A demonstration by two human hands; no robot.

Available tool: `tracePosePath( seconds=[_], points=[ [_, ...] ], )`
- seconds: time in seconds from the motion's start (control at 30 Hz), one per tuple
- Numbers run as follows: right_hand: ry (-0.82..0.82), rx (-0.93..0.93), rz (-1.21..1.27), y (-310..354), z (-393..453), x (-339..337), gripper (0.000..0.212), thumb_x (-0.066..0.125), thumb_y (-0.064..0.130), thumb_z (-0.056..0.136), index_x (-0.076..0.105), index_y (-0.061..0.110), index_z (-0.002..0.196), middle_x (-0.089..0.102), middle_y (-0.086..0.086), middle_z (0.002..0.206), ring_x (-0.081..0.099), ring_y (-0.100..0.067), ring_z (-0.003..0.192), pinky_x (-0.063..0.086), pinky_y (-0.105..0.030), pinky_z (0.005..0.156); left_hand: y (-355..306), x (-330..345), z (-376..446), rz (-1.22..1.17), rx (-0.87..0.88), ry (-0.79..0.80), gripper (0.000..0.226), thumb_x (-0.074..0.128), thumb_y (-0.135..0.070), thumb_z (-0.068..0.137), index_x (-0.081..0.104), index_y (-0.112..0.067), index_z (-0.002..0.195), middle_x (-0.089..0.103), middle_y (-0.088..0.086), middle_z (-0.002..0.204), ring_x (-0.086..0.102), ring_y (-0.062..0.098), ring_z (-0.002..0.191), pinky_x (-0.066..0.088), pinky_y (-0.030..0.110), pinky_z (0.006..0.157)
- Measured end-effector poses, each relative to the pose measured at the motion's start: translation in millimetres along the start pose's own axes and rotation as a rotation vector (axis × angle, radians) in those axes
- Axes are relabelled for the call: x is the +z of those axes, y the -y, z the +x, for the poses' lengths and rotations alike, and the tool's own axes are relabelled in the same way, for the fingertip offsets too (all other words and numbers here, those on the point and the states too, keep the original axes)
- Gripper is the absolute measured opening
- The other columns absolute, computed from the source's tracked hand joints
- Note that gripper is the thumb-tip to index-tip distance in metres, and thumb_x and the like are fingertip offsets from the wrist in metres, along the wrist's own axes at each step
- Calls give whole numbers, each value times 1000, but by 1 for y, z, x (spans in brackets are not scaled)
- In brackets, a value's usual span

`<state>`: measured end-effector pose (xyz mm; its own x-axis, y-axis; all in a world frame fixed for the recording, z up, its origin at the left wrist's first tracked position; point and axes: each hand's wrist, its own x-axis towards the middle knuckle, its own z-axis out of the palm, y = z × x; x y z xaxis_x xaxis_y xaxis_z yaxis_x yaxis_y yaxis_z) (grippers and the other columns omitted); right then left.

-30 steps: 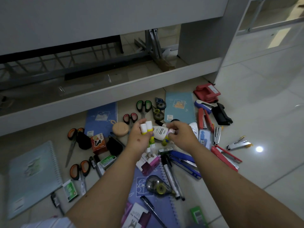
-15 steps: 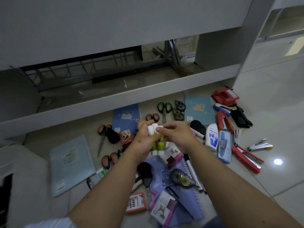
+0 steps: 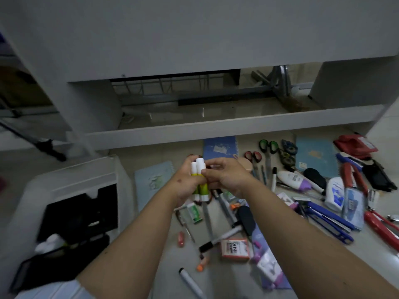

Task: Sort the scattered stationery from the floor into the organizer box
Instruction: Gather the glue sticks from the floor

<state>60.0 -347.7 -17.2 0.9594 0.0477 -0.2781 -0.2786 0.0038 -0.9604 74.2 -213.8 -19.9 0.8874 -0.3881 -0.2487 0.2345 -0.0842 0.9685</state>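
Both hands meet over the mess: the left hand is wrapped round a bundle of glue sticks, white caps up, long axes near upright, while the right hand pinches at the caps from the other side. The organizer box, white-walled with dark compartments, sits on the floor to the left of and below the sticks, nearer the left arm, so I'd judge the carry swings left and down. Right of the box, the tiled floor is strewn with markers, a blue notebook, scissors, red staplers. Behind it all runs a grey desk frame.
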Motion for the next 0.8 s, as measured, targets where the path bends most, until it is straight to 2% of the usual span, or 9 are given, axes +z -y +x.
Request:
tracePosePath(
  seconds=[0.1, 0.2, 0.27, 0.33, 0.37, 0.47, 0.57, 0.67, 0.8],
  points=[
    [75, 9, 82, 7, 5, 41, 28, 60, -2, 86, 56, 3, 114, 65, -17, 94, 66, -19, 70, 58, -26, 58, -6, -39, -17, -4, -4, -49, 47, 42, 19, 84, 47, -22, 106, 56, 3, 94, 55, 13, 78, 49, 22, 64],
    [160, 7, 118, 14, 8, 81, 20, 57, -3, 88, 56, 3, 107, 62, -15, 93, 67, -12, 60, 59, -26, 59, -10, -73, -33, -7, -14, -112, 61, 37, 18, 85, 33, -12, 138, 54, 13, 113, 53, 14, 80, 47, 24, 64],
    [173, -2, 121, 17, 13, 107, 31, 58, -4, 87, 52, -4, 118, 59, -19, 100, 66, -11, 58, 59, -26, 58, -12, -98, -45, -5, -4, -181, 69, 40, 15, 79, 27, -6, 144, 49, 23, 127, 53, 19, 83, 47, 24, 60],
    [187, -12, 107, 19, 16, 130, 37, 59, -4, 86, 50, -4, 122, 59, -18, 102, 65, -13, 61, 59, -27, 60, -15, -120, -60, -8, 2, -187, 69, 45, 7, 65, 42, -5, 132, 54, 22, 115, 52, 25, 88, 45, 29, 66],
    [206, -15, 93, 20, 17, 143, 36, 60, -4, 86, 51, -4, 121, 60, -16, 100, 64, -15, 64, 59, -28, 61, -14, -133, -68, -16, 15, -174, 60, 47, 6, 63, 49, -6, 122, 56, 20, 107, 53, 27, 87, 45, 31, 69],
    [254, -40, 26, 22, 19, 179, 31, 61, -3, 85, 54, -1, 115, 61, -9, 91, 61, -17, 70, 58, -28, 64, -10, -168, -88, 38, 60, -207, 31, 48, 10, 86, 53, -4, 113, 61, 17, 100, 59, 21, 83, 49, 30, 73],
    [279, -95, -81, 19, 20, 211, 32, 61, -3, 85, 56, 2, 116, 58, 0, 86, 60, -14, 75, 56, -25, 65, -4, -200, -104, 146, 90, -278, 27, 48, 7, 90, 57, -5, 113, 64, 15, 106, 62, 23, 93, 50, 34, 84],
    [277, -163, -189, 11, 21, 241, 31, 64, 1, 84, 59, 5, 115, 62, -1, 94, 62, -19, 88, 57, -35, 77, 2, -224, -121, 209, 101, -362, 32, 58, 1, 87, 59, -5, 119, 67, 11, 107, 64, 19, 96, 53, 26, 83],
    [251, -225, -329, -4, 26, 265, 28, 70, 14, 81, 64, 12, 108, 68, -11, 100, 67, -27, 92, 57, -48, 80, 14, -241, -135, 280, 105, -409, 29, 66, -6, 84, 65, -11, 112, 71, -2, 95, 67, 6, 85, 52, 12, 70]
  ],
)
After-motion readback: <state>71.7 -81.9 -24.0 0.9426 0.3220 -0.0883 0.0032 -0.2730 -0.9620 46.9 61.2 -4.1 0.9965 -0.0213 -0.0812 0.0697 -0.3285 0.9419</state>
